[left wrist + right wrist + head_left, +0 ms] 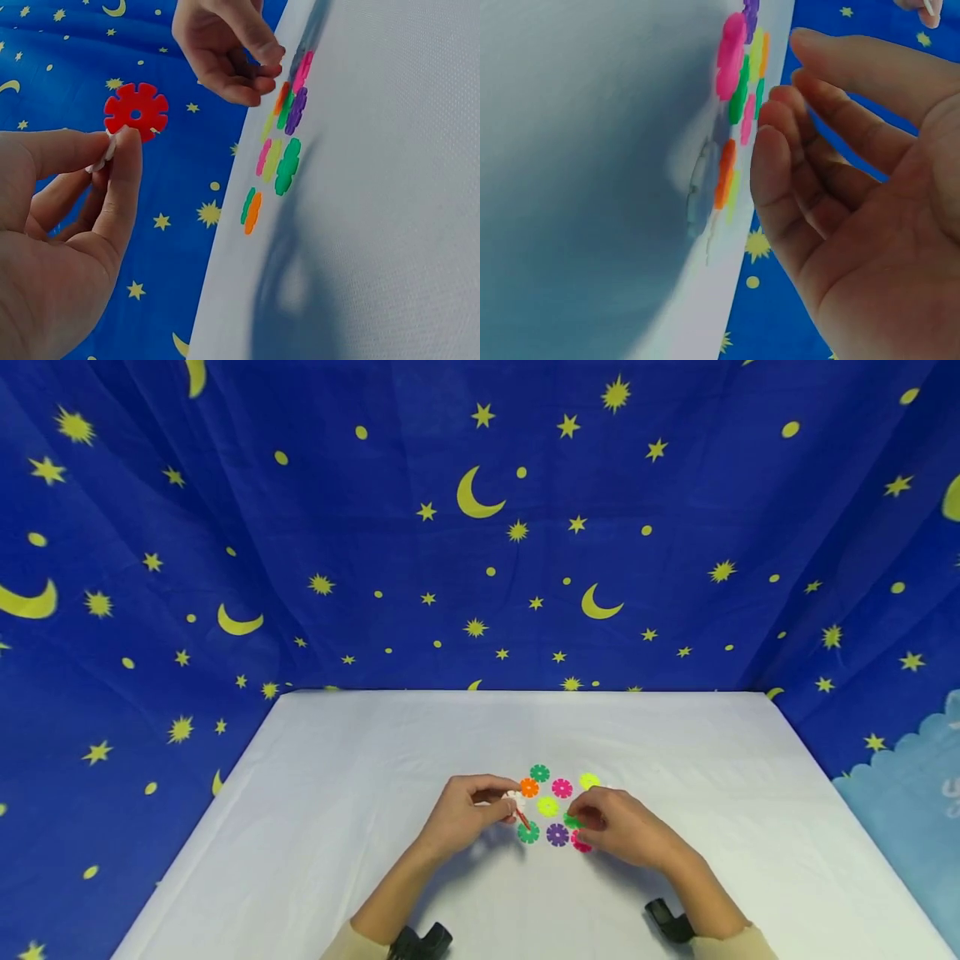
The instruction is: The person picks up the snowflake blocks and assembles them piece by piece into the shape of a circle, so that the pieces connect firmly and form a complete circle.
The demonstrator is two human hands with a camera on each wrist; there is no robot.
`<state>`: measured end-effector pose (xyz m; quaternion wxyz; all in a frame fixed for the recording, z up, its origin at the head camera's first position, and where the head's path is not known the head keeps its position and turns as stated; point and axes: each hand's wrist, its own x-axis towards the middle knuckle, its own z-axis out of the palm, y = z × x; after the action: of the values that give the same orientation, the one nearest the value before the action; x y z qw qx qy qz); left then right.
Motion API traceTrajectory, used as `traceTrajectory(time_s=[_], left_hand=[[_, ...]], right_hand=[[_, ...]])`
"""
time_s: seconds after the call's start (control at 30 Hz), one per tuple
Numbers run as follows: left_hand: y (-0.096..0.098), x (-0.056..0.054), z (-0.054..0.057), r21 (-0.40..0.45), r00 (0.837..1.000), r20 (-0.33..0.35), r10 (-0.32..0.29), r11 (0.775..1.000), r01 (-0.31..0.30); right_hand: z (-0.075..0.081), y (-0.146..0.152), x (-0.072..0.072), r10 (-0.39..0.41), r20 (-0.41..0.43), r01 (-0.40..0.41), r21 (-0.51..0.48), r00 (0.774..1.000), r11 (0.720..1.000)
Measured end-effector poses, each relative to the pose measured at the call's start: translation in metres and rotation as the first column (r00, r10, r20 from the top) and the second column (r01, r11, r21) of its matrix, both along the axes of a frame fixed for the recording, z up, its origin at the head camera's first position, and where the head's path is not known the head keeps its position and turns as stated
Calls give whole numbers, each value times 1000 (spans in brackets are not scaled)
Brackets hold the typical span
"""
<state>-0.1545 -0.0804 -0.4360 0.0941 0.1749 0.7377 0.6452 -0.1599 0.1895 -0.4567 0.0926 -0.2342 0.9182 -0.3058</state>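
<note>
My left hand (468,814) pinches a white notched plastic disc (103,156) between thumb and fingertips. A red notched disc (135,97) is joined to the white one and stands out beyond the fingertips. My right hand (622,827) hovers over the right side of a group of flat notched discs, fingers loosely bent, with nothing in them in the right wrist view. Close to it are a green disc (573,821) and a pink disc (581,843), both partly hidden by the hand in the head view. An orange disc (725,176) also lies under this hand.
Between the hands, other discs lie on the white-covered table (360,752): purple (557,836), yellow (548,807), pink (562,788), orange (529,787) and teal (540,773). Pale discs (696,191) lie near the right hand. A blue star-patterned curtain (405,527) hangs behind the table.
</note>
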Motion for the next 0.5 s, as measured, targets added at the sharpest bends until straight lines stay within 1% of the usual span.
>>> traceTrajectory(time_s=[0.07, 0.1, 0.2, 0.3, 0.43, 0.5], left_hand=[[0, -3, -7, 19, 1000, 3, 15, 1000, -15], [0, -4, -9, 26, 1000, 4, 21, 999, -21], [0, -4, -10, 50, 999, 10, 40, 998, -40], [0, 1, 2, 53, 999, 23, 43, 998, -44], [0, 9, 19, 30, 999, 28, 16, 999, -17], [0, 9, 19, 22, 1000, 29, 1, 1000, -1]], right_hand=[[-2, 1, -1, 12, 7, -12, 13, 1000, 1000], [-3, 2, -1, 19, 9, -19, 16, 1000, 1000], [-6, 2, -2, 36, 20, -37, 27, 999, 999], [-7, 1, -1, 42, 26, -43, 45, 999, 998], [-6, 0, 0, 36, 31, -38, 56, 999, 998], [-6, 0, 1, 38, 35, -39, 55, 999, 998]])
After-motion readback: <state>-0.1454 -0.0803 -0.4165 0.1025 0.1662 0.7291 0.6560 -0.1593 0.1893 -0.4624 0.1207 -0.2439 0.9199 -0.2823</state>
